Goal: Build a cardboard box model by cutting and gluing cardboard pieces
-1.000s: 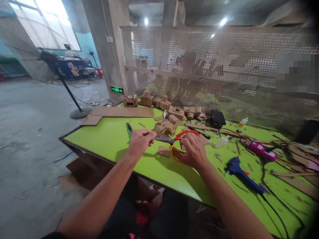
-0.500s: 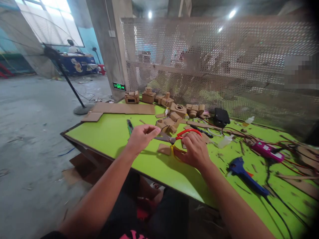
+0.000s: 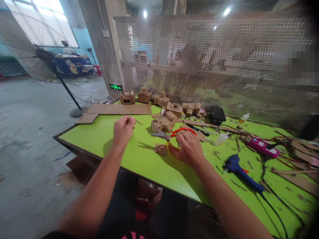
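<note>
My right hand has its fingers through the handles of a pair of scissors, one handle red and the other yellow. The blades point left, above the green table. A small cardboard piece lies just below them. My left hand is closed in a pinch to the left, apart from the scissors; what is between its fingertips, if anything, is too small to make out. Near those fingertips shows a thin cardboard strip. A cardboard model camera lies behind the scissors.
More cardboard cameras line the back by a perforated metal screen. Flat cardboard lies back left. Rightward are a blue glue gun, cables, a purple device, a plastic bottle and scraps. A fan stands left.
My left hand has moved left, away from the scissors' blades, and now covers the spot where a green utility knife showed. The view has shifted slightly. My right hand still holds the scissors.
</note>
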A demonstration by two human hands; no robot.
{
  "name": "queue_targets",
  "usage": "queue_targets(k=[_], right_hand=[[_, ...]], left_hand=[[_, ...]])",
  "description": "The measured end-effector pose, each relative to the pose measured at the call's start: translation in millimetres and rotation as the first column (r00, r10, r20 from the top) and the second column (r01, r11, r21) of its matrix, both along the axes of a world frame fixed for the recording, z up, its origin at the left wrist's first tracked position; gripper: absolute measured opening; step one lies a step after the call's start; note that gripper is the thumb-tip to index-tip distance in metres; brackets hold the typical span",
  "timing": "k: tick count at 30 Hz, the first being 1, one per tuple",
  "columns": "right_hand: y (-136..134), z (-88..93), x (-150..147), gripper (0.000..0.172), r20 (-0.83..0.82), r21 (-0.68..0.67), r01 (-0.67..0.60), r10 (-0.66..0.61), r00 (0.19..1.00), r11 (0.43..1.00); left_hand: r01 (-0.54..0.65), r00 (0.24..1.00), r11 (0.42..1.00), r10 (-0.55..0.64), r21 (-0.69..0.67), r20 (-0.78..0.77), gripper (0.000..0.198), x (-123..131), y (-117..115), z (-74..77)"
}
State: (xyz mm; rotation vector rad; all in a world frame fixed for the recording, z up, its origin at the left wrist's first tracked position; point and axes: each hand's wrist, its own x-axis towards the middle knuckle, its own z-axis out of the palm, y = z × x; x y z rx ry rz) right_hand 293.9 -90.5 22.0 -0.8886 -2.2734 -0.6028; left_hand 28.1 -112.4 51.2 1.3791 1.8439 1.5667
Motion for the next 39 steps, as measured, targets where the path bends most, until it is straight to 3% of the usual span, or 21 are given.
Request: queue_targets(k=[3,7,13,19,26,34,39], right_hand=[[2,0.6,1,0.025,-0.007,-0.001,-0.017,0.017,1.0,1.0],[-3,1.9,-3,0.029,-0.01,0.008,-0.078,0.078,0.997,0.997],[-6,3.1,-3,0.031,0.024,0.031,-0.111,0.11,0.994,0.993],[-3,0.0,2,0.027,0.029,-0.028,-0.114,0.115,0.993,0.993],[0,1.5,3,0.026,-0.023,-0.119,-0.167,0.166,0.986,0.979],[1,5.1,10,0.027,-0.146,-0.244,-0.266,0.236,0.961,0.933],[0,9.0,11,0.028,-0.083,-0.175,-0.219,0.207,0.975,0.96]], left_hand=[[0.08,0.997,0.996,-0.08,0.04,-0.015,0.039,1,-8,4.8],[0.234,0.946,0.972,-0.233,-0.022,-0.226,0.042,17,-17,9.5],[0.292,0.847,0.932,-0.356,-0.214,-0.394,0.038,13,-13,10.6],[0.368,0.72,0.903,-0.428,-0.222,-0.546,0.03,7,-9,8.2],[0.469,0.671,0.842,-0.536,-0.267,-0.512,0.031,2,-7,14.0],[0.572,0.803,0.803,-0.59,-0.17,-0.083,0.036,1,-12,7.3],[0.516,0.833,0.845,-0.533,-0.14,-0.146,0.025,5,-11,9.8]])
